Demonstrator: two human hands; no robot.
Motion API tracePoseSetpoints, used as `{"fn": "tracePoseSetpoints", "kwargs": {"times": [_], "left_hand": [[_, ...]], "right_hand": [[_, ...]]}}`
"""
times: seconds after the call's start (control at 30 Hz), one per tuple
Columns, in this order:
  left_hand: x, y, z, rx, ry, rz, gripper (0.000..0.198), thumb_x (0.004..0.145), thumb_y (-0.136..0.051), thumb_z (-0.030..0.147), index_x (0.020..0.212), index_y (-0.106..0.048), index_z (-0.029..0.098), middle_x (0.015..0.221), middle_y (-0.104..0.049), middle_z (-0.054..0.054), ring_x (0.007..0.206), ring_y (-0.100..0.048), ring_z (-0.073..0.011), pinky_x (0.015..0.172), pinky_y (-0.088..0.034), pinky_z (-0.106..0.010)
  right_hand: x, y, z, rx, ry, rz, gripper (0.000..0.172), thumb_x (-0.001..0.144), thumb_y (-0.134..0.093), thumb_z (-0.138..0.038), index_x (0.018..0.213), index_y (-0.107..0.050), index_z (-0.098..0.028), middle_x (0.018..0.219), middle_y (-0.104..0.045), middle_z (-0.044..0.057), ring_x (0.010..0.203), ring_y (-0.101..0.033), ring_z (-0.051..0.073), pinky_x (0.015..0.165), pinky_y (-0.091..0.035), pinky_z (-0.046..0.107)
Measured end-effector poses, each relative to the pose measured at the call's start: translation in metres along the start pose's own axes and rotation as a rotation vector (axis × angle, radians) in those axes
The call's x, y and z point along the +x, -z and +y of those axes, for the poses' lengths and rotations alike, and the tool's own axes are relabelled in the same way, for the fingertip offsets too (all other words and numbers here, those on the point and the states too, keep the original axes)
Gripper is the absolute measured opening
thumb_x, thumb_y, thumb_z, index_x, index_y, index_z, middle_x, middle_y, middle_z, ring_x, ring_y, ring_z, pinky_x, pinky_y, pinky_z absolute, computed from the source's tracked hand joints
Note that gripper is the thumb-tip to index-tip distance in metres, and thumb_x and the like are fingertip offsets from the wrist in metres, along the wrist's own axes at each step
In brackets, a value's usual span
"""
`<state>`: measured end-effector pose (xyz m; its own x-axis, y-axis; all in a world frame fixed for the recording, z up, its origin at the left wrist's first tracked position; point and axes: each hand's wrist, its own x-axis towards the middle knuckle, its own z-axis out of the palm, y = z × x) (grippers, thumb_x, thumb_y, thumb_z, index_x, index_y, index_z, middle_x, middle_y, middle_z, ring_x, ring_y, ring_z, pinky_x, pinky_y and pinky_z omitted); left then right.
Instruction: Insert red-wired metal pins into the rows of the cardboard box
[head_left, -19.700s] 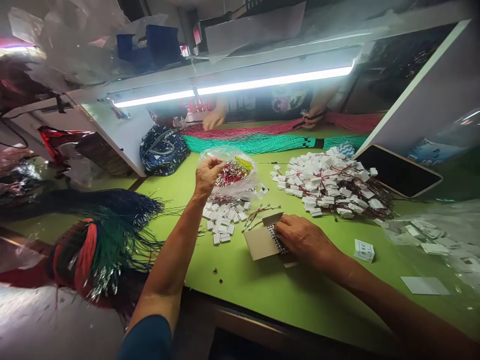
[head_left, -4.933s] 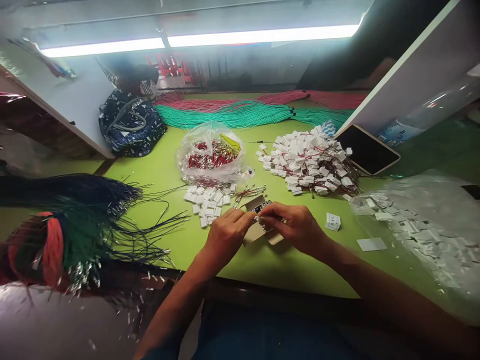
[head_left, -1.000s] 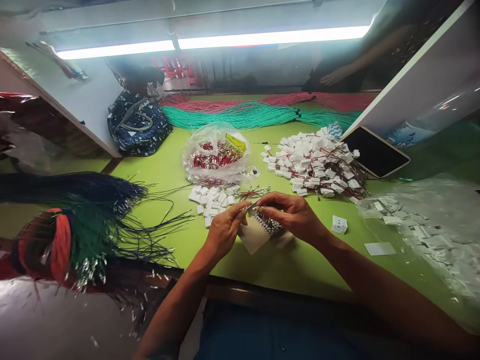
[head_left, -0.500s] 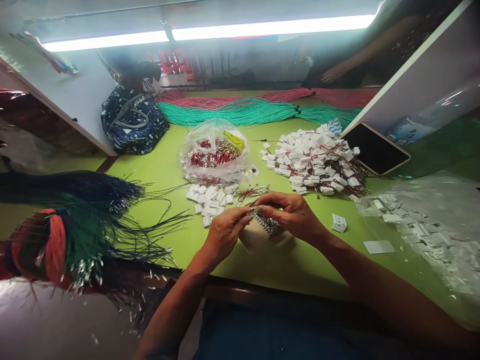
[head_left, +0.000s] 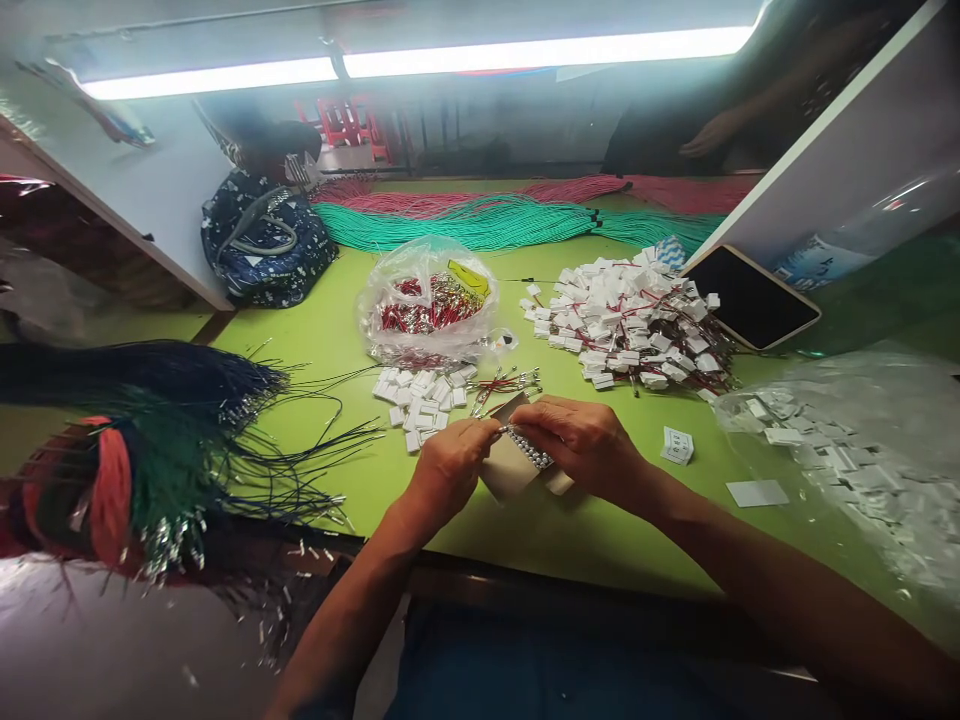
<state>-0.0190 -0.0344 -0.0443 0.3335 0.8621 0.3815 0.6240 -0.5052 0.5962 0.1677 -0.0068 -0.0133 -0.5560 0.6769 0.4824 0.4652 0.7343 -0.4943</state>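
Observation:
My left hand (head_left: 450, 462) is closed in a pinch at the near middle of the green table, its fingertips around something too small to make out. Close against it, my right hand (head_left: 581, 440) is also pinched; what its fingers hold is hidden. Under and between the hands lies a brown cardboard piece (head_left: 510, 470) with rows of silver metal beads or terminals (head_left: 531, 450) on it. Just beyond are short red wires with metal ends (head_left: 510, 384) and a small heap of white plastic connector housings (head_left: 424, 400).
A plastic bag of red wires (head_left: 431, 305) stands behind. White connectors with red wires (head_left: 630, 320) are piled right of it, beside a phone (head_left: 754, 298). Dark and green wire bundles (head_left: 172, 440) hang at left. A bag of white housings (head_left: 847, 460) lies right.
My right hand has moved slightly down and turned, with its fingers curled closer over the metal pieces. More of the cardboard shows. My left hand has barely shifted.

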Motion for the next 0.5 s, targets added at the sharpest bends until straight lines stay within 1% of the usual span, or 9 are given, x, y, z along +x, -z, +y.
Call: {"fn": "tracePoseSetpoints", "kwargs": {"times": [0.17,0.33,0.43,0.5], "left_hand": [[-0.0005,0.0013,0.0030,-0.022,-0.004,-0.020,0.026,0.085,-0.037,0.013,0.092,-0.062,0.019,0.063,-0.055,-0.002,0.059,-0.048,-0.0142,0.058,-0.037,-0.025],[-0.0026,0.0016,0.0026,-0.079,0.005,0.006,0.025,0.084,-0.039,0.013,0.089,-0.063,0.020,0.061,-0.053,-0.001,0.058,-0.047,-0.0142,0.057,-0.037,-0.025],[-0.0039,-0.0015,0.0002,-0.088,-0.027,0.005,0.027,0.084,-0.040,0.012,0.091,-0.065,0.019,0.063,-0.056,-0.002,0.060,-0.050,-0.0150,0.058,-0.039,-0.025],[-0.0029,-0.0036,0.0006,-0.052,-0.043,0.000,0.028,0.085,-0.040,0.012,0.095,-0.066,0.019,0.067,-0.060,-0.004,0.063,-0.054,-0.0162,0.060,-0.042,-0.026]], "right_hand": [[-0.0021,-0.0033,-0.0065,-0.075,0.029,0.065,0.020,0.093,-0.046,-0.022,0.087,-0.065,-0.018,0.073,-0.068,0.004,0.066,-0.062,0.013,0.064,-0.047,0.023],[-0.0032,-0.0064,-0.0083,-0.058,0.034,0.042,0.018,0.091,-0.048,-0.020,0.087,-0.065,-0.017,0.075,-0.069,0.005,0.066,-0.063,0.014,0.064,-0.047,0.023],[-0.0049,-0.0062,-0.0076,-0.017,0.032,0.056,0.017,0.091,-0.049,-0.020,0.087,-0.065,-0.016,0.075,-0.070,0.005,0.067,-0.063,0.014,0.064,-0.047,0.023],[-0.0045,-0.0024,-0.0055,0.029,-0.012,0.027,0.018,0.091,-0.050,-0.021,0.087,-0.067,-0.017,0.076,-0.071,0.004,0.068,-0.064,0.013,0.065,-0.048,0.023]]}}
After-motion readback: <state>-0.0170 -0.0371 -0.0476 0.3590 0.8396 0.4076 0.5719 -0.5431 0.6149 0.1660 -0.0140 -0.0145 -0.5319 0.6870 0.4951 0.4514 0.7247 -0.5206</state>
